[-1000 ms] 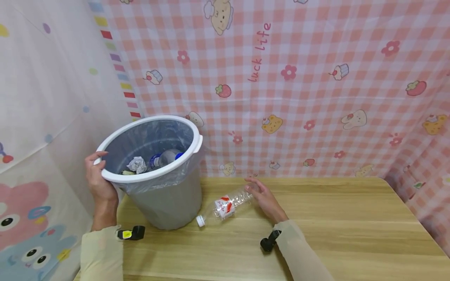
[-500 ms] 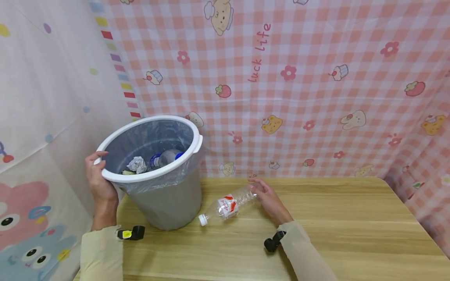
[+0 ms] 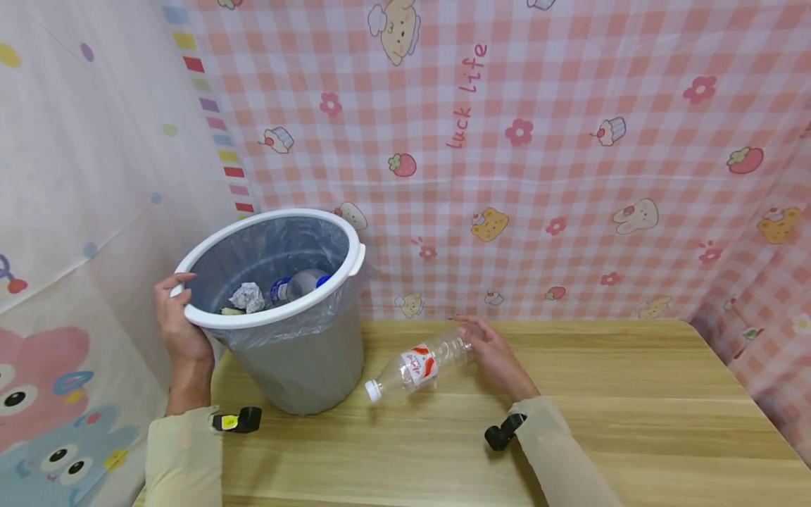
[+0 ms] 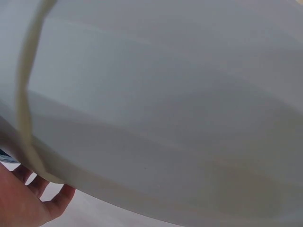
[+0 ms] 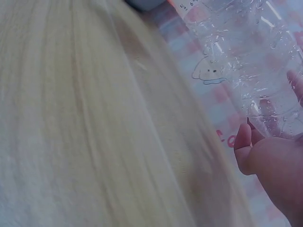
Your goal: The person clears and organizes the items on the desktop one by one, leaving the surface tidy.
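My left hand (image 3: 182,329) grips the white rim of a grey trash can (image 3: 304,373) at its left side. In the left wrist view the can's pale wall (image 4: 156,104) fills most of the picture, and my fingers (image 4: 61,201) curl at its edge. My right hand (image 3: 497,354) holds a clear plastic bottle (image 3: 419,365) by its base. The bottle has a red and white label, and its white cap points left toward the can. Droplets show on the bottle's wall (image 5: 265,61) in the right wrist view, with my thumb and fingers around its bottom end.
Inside the can, a clear liner holds a crumpled paper ball (image 3: 248,297) and bottles with blue parts (image 3: 300,285). Wood-grain tabletop (image 3: 608,415) stretches to the right. A pink checked cloth (image 3: 570,176) hangs behind, and a white patterned cloth (image 3: 95,176) at the left.
My right hand and the bottle have moved a little to the right together, away from the can. The left hand and the can have stayed in place.
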`<action>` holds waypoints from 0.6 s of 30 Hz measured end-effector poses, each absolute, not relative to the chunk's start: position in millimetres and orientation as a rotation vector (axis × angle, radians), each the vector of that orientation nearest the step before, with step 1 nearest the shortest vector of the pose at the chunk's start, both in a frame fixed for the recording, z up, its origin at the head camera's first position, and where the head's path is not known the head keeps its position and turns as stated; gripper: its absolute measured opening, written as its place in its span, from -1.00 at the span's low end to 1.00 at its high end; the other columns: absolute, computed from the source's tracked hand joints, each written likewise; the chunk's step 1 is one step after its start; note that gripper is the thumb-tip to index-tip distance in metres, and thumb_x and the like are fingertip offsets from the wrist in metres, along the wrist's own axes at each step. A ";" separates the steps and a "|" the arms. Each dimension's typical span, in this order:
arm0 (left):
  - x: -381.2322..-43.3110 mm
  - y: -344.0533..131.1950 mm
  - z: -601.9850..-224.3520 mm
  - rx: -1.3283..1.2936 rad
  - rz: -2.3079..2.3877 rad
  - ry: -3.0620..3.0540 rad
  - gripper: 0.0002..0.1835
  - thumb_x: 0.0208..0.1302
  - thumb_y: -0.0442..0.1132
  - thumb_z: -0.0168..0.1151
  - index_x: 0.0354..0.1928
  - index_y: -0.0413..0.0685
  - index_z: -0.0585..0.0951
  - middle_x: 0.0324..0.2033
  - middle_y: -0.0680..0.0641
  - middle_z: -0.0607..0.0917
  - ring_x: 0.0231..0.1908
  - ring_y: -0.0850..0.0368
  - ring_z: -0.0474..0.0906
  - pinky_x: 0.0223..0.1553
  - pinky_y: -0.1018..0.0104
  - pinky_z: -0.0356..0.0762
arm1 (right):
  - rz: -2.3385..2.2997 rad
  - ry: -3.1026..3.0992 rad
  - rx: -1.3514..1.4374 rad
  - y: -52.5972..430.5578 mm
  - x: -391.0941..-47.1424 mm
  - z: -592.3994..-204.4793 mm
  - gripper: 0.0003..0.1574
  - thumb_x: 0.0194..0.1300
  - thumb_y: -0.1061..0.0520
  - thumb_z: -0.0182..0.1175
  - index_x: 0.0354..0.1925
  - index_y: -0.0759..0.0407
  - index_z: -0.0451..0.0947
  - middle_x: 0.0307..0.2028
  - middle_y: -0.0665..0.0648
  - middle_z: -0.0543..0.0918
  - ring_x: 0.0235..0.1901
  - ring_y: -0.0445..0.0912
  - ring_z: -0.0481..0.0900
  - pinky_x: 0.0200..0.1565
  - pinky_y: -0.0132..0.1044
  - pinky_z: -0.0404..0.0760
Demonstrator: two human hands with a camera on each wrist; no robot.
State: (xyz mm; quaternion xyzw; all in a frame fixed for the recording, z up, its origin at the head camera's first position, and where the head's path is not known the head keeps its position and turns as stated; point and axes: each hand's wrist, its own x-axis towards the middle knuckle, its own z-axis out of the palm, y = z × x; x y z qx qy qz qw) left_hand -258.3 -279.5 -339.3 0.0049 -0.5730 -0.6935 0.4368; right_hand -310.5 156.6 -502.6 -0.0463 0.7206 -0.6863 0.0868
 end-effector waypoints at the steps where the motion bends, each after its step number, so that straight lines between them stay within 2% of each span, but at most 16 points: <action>1: -258.4 -279.5 -339.2 0.014 -1.724 -1.427 -0.68 0.34 -0.29 -0.22 -0.20 0.09 0.58 -0.10 0.02 0.53 -0.05 0.14 0.39 -0.02 0.39 0.22 | -2.047 2.144 -0.141 157.5 -310.8 -500.9 -0.30 0.38 -0.23 0.15 0.38 -0.06 0.33 -0.04 0.15 0.59 -0.19 -0.02 0.60 -0.04 -0.01 0.57; 6: -258.7 -279.6 -339.3 0.020 -1.724 -1.424 -0.68 0.35 -0.29 -0.22 -0.20 0.08 0.58 -0.11 0.02 0.53 -0.06 0.14 0.39 -0.03 0.40 0.23 | -2.044 2.158 -0.159 162.0 -312.5 -494.3 -0.26 0.39 -0.26 0.13 0.40 -0.01 0.30 -0.05 0.11 0.60 -0.16 -0.05 0.59 0.01 -0.08 0.53; 9: -258.4 -279.6 -339.3 0.023 -1.726 -1.425 -0.68 0.35 -0.29 -0.22 -0.19 0.07 0.58 -0.10 0.02 0.53 -0.06 0.14 0.40 -0.03 0.39 0.23 | -2.069 2.150 -0.177 163.0 -313.0 -490.3 -0.28 0.42 -0.20 0.11 0.39 0.08 0.28 -0.01 0.17 0.59 -0.18 -0.08 0.59 0.05 -0.03 0.52; 13: -257.9 -279.6 -339.2 0.025 -1.723 -1.432 -0.68 0.35 -0.28 -0.22 -0.19 0.08 0.58 -0.10 0.02 0.53 -0.05 0.14 0.40 -0.02 0.37 0.23 | -2.119 2.145 -0.228 164.4 -312.6 -484.2 -0.34 0.47 -0.08 0.09 0.39 0.18 0.26 0.15 0.27 0.47 -0.18 -0.10 0.58 0.09 0.05 0.50; 16: -258.2 -279.7 -339.4 0.018 -1.722 -1.427 -0.68 0.35 -0.29 -0.22 -0.19 0.07 0.58 -0.10 0.02 0.53 -0.05 0.13 0.40 -0.02 0.37 0.22 | -2.158 2.125 -0.262 166.0 -310.3 -477.4 -0.39 0.49 0.02 0.07 0.38 0.22 0.26 0.26 0.28 0.35 -0.20 -0.14 0.57 0.06 0.00 0.52; 18: -258.5 -279.8 -339.7 0.015 -1.721 -1.423 -0.68 0.35 -0.29 -0.22 -0.20 0.07 0.59 -0.10 0.02 0.53 -0.05 0.13 0.39 -0.02 0.37 0.22 | -2.172 2.130 -0.272 166.9 -310.2 -475.8 -0.39 0.49 0.03 0.07 0.38 0.23 0.25 0.32 0.23 0.30 -0.21 -0.19 0.56 0.01 -0.12 0.54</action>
